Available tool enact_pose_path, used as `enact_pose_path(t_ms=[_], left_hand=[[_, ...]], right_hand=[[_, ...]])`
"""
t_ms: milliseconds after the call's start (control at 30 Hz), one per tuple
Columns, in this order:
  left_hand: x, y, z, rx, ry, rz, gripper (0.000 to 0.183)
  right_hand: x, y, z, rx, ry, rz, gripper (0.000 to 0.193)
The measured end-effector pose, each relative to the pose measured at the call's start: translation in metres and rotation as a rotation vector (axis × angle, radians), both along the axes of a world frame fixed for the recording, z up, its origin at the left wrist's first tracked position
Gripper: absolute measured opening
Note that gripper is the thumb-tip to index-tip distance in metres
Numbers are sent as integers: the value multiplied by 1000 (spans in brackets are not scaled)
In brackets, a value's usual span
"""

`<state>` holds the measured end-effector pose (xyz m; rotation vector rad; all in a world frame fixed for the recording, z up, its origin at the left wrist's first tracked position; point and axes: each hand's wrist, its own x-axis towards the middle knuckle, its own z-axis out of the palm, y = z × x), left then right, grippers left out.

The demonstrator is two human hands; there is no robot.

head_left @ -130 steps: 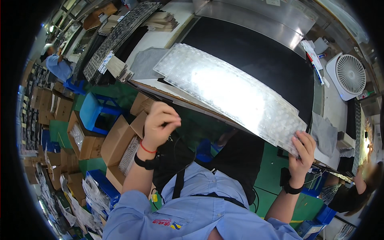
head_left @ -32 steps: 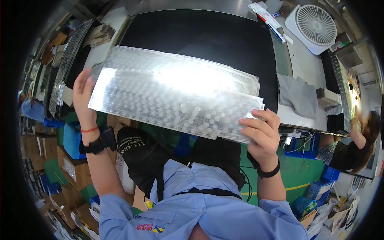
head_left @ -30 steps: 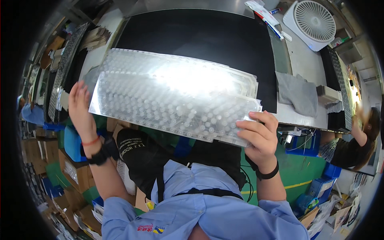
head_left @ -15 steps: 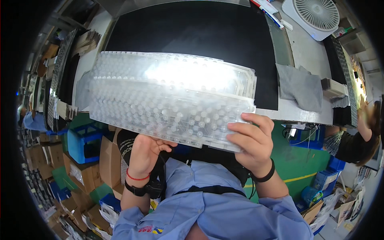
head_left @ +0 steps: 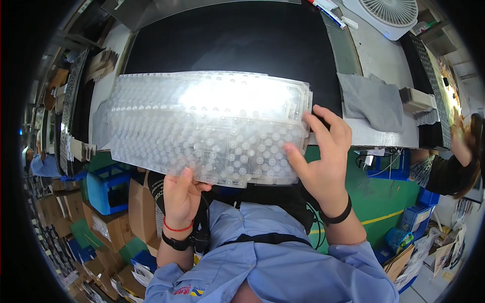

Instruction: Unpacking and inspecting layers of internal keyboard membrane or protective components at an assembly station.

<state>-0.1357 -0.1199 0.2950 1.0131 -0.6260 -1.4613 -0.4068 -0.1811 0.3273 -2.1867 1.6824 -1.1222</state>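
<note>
A stack of translucent plastic sheets (head_left: 217, 136) with rows of round bumps and fine printed lines lies across the near edge of the worktable and juts out toward me. Glare whitens its far half. At the near long edge, my left hand (head_left: 182, 199) is closed on the stack, thumb on top and fingers partly hidden underneath. My right hand (head_left: 328, 156) is open at the right end. Its thumb rests on the top face, while the spread index and middle fingers touch the end edge. The remaining fingers of that hand are mostly hidden.
A black mat (head_left: 227, 40) covers the table beyond the sheets. To the right are a grey cloth (head_left: 371, 103), a small block-like stack (head_left: 419, 100), a marker (head_left: 328, 14) and a white fan (head_left: 389, 17). Cardboard boxes (head_left: 106, 222) and a blue bin (head_left: 108, 189) stand lower left.
My right hand has let go of the near right corner and moved up along the end, fingers now spread. My left thumb has come onto the top of the near edge.
</note>
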Motion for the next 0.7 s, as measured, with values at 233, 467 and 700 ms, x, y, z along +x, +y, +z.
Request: enact_pose_path(t_ms=[233, 467, 700], left_hand=[[1, 4, -2, -3, 73, 6, 30], [-3, 3, 1, 21, 70, 47, 30], [-2, 4, 1, 13, 71, 46, 30]], right_hand=[[4, 4, -7, -210, -109, 112, 37], [21, 25, 0, -324, -116, 370, 31], [18, 23, -5, -325, -78, 323, 36]])
